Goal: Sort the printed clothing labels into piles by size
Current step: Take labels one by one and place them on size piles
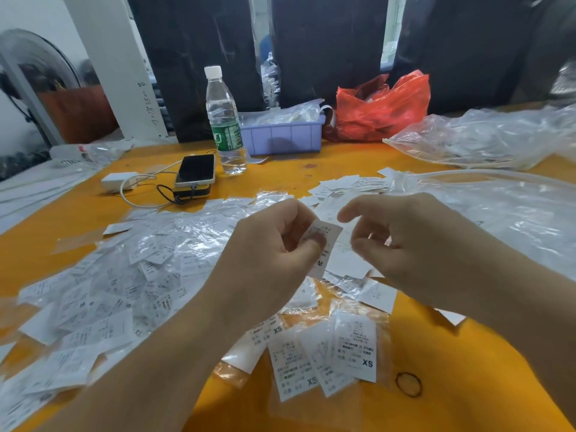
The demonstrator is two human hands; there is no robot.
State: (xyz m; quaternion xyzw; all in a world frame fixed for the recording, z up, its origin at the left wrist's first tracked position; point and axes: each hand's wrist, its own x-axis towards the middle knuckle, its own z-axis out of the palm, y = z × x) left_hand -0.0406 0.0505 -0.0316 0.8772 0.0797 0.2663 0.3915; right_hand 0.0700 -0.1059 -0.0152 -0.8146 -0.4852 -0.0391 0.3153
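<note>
White printed paper label (322, 244) (marked M) sits pinched in our left hand (268, 244), long axis hanging downward, above the orange table (436, 353). Our right hand (405, 241) hovers just beside it, fingers spread and empty. XS pile (324, 357) lies nearer us, below.

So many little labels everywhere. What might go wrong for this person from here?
The left hand pinches a label marked M, while the nearest small group reads XS; dropped there, it would be mis-sorted. The big heap at left sits among loose clear plastic, so a forearm sweep could drag unsorted labels into the XS ones. The water bottle stands close behind; its cap looks on, but a knock could still topple it onto the phone.
</note>
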